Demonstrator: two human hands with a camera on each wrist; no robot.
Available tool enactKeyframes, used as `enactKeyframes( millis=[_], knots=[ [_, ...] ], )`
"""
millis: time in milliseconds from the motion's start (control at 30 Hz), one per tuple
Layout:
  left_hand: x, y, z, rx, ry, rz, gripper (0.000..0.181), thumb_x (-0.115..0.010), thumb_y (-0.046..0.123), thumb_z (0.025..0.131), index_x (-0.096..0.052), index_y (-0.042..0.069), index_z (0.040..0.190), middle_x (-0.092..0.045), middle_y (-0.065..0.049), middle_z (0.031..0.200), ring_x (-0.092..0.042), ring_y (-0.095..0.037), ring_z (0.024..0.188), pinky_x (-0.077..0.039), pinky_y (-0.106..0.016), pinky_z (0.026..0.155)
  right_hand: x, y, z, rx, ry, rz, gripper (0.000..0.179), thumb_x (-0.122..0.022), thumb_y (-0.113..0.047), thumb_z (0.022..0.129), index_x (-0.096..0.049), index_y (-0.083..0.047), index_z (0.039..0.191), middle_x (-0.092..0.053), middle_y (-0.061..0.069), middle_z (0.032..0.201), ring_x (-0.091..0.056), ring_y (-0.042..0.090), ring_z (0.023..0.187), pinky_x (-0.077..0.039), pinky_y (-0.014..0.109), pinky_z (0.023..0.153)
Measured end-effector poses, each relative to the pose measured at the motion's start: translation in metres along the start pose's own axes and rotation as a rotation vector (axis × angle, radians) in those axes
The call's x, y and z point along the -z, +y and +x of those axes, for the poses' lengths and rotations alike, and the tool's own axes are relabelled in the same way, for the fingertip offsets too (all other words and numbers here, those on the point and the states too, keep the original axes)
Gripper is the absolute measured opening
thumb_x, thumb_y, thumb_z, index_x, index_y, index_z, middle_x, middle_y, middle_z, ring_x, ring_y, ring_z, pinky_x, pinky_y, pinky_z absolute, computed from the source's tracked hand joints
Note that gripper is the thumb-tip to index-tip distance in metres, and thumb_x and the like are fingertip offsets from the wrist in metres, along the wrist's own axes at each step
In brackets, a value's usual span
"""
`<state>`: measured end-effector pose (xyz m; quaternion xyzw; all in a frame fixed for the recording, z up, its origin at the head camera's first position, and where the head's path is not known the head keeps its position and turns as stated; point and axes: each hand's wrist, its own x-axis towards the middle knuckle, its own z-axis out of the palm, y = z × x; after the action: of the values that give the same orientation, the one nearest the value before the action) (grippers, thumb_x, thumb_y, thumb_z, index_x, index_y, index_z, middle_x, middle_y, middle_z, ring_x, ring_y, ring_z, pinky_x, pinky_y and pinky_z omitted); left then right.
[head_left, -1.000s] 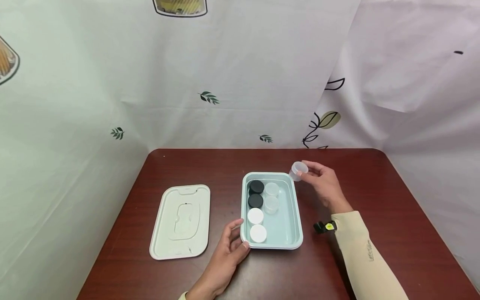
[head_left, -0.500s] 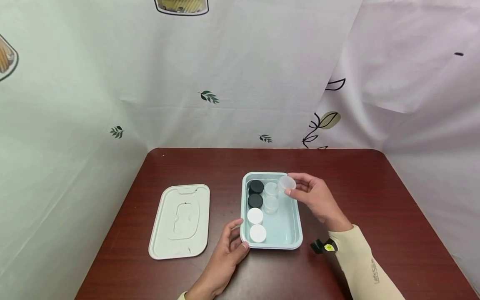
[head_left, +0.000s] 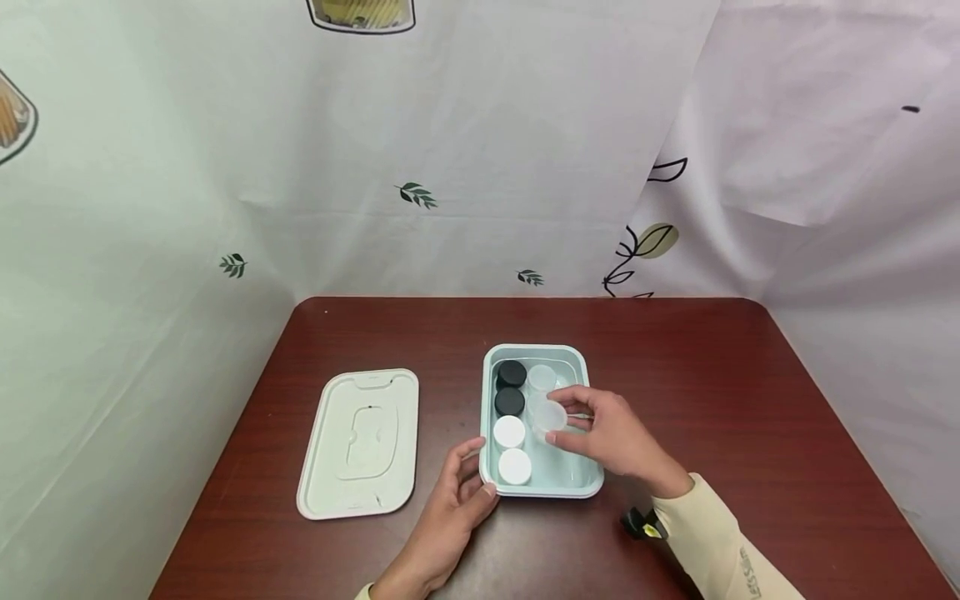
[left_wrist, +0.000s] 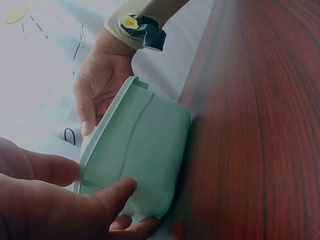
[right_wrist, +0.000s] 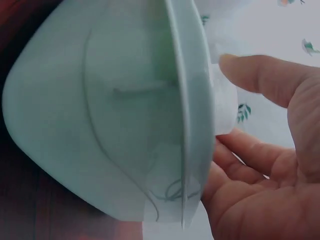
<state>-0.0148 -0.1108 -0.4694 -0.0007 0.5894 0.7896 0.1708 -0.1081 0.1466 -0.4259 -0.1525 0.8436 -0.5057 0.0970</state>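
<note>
A pale green plastic box (head_left: 592, 467) stands without its lid on the table. My left hand (head_left: 448, 517) grips its near left corner, and in the left wrist view the fingers lie against the box wall (left_wrist: 155, 145). Between thumb and fingers, my right hand (head_left: 618, 437) holds a small translucent round container (head_left: 552, 417) over the middle of the box; the right wrist view shows this container (right_wrist: 225, 105) above the rim. Inside, two black round containers (head_left: 512, 373) and two white ones (head_left: 509, 432) line the left side. A clear container (head_left: 542, 377) sits beside the black ones; another is partly hidden by the held one.
The box's white lid (head_left: 360, 442) lies flat on the brown table (head_left: 450, 333), left of the box. Behind and at both sides hangs white printed cloth (head_left: 480, 150). A dark wrist strap (head_left: 642, 523) is on the right wrist.
My right hand has carried the translucent container from the box's far right corner, over the rim, toward the near left and into the middle of the box. The left hand has stayed put.
</note>
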Motion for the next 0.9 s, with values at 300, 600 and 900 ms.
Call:
enactKeyframes(
  millis=[300,600,900],
  knots=[
    [0.000,0.000,0.000,0.008,-0.006,-0.011,0.065,-0.057,0.003,0.105,-0.024,0.010,0.162,-0.030,-0.028,0.164,-0.044,-0.033,0.148,-0.050,-0.025,0.105,-0.014,-0.008,0.001,0.062,-0.052,-0.263,0.042,-0.089,-0.017,0.083,-0.072,-0.008,0.119,-0.072,0.003,0.114,-0.073,0.015,0.101,-0.062,0.030,0.088],
    [0.001,0.003,0.001,-0.006,-0.010,-0.001,0.065,-0.056,0.001,0.104,-0.024,0.008,0.161,-0.029,-0.030,0.164,-0.044,-0.034,0.148,-0.050,-0.023,0.105,-0.024,-0.014,0.001,0.135,-0.040,-0.504,0.041,-0.087,-0.019,0.082,-0.071,-0.007,0.119,-0.073,0.000,0.109,-0.067,0.012,0.094,-0.057,0.033,0.086],
    [0.000,0.001,0.001,-0.007,-0.008,0.009,0.065,-0.056,0.001,0.103,-0.025,0.009,0.160,-0.031,-0.030,0.163,-0.045,-0.035,0.148,-0.050,-0.022,0.105,-0.032,-0.013,0.001,0.137,-0.050,-0.631,0.043,-0.088,-0.018,0.079,-0.071,-0.004,0.116,-0.073,0.002,0.096,-0.062,0.015,0.083,-0.052,0.034,0.075]
  ],
)
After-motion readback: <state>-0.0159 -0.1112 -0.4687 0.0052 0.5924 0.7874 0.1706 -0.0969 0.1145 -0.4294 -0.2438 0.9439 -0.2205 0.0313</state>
